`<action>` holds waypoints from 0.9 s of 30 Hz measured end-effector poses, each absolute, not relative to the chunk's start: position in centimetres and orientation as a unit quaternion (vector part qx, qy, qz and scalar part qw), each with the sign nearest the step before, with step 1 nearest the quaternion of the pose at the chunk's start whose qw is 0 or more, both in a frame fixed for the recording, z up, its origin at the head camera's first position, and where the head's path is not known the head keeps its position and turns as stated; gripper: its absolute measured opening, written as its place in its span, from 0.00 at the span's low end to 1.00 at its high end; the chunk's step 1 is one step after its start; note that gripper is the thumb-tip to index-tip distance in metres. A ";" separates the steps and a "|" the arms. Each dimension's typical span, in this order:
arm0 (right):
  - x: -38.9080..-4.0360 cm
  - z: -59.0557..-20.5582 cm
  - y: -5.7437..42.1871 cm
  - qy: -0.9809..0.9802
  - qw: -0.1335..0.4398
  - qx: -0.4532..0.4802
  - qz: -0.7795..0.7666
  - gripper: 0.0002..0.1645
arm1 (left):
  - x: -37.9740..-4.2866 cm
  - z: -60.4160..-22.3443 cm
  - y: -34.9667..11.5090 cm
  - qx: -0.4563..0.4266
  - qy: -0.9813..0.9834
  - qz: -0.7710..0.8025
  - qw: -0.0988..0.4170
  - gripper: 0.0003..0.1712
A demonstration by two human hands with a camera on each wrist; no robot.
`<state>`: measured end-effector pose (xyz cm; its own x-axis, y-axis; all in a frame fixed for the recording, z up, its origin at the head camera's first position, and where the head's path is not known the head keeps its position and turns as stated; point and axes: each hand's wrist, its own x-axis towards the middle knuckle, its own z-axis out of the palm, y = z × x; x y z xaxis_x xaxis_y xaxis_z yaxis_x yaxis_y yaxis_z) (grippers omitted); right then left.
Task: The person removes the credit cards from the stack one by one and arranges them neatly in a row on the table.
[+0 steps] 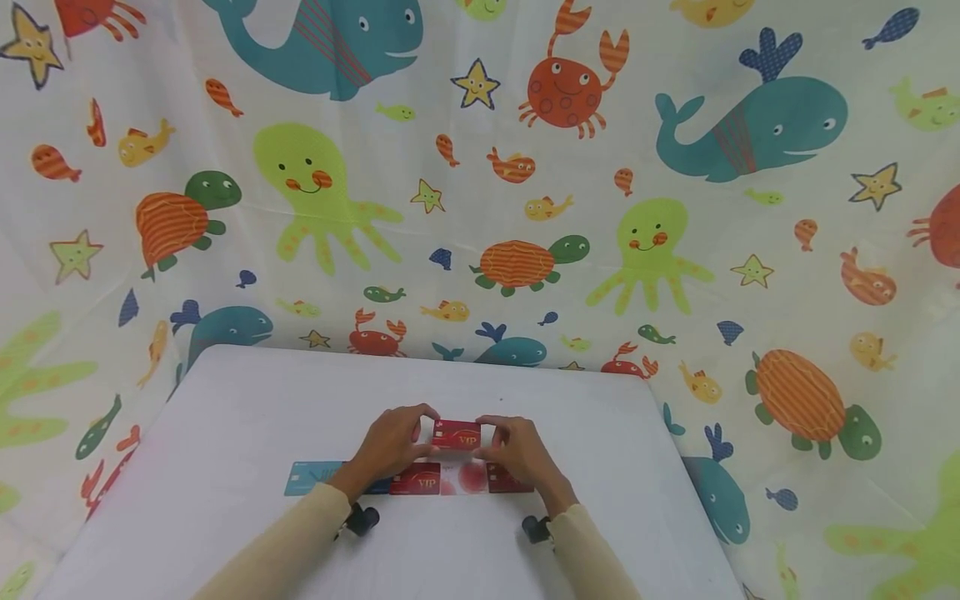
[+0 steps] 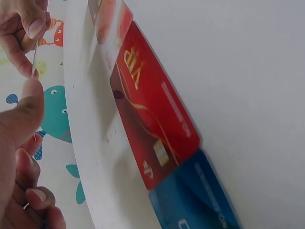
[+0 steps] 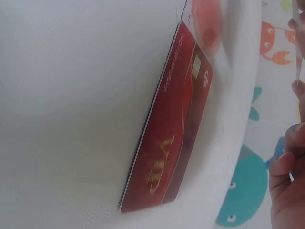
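Note:
Both hands hold a red VIP card (image 1: 457, 434) up above the table, one at each short end. My left hand (image 1: 390, 440) pinches its left end between thumb and fingers; my right hand (image 1: 519, 450) does the same on the right. In the left wrist view this card is a thin edge. Below lies a row of cards, end to end: a light blue card (image 1: 303, 477), a dark blue card (image 2: 190, 195) partly behind the left wrist, a red VIP card (image 1: 417, 479), a pink and white card (image 1: 465, 478), and another red VIP card (image 3: 162, 129) partly covered by the right hand.
A white table (image 1: 600, 433) carries the row of cards. Behind it hangs a white curtain (image 1: 450, 233) printed with sea animals. Small dark wrist cameras (image 1: 363, 520) sit under both wrists.

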<state>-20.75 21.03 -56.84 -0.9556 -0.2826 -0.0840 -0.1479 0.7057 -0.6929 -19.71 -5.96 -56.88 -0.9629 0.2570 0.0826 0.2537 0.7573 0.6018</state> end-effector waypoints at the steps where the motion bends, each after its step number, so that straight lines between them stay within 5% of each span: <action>1: -20.7 -56.8 21.2 0.919 0.091 -0.117 -0.365 0.35 | -19.7 -56.9 -5.8 0.137 0.937 0.322 0.000 0.33; 27: -19.4 -56.8 27.1 0.921 0.082 -0.106 -0.365 0.35 | -19.5 -57.3 -0.4 0.163 0.927 0.338 -0.006 0.33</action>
<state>-19.43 27.06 -56.82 -0.9642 -0.2546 -0.0746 -0.1345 0.7116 -0.6896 -19.49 -0.41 -57.30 -0.9467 0.2986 0.1206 0.3062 0.7188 0.6241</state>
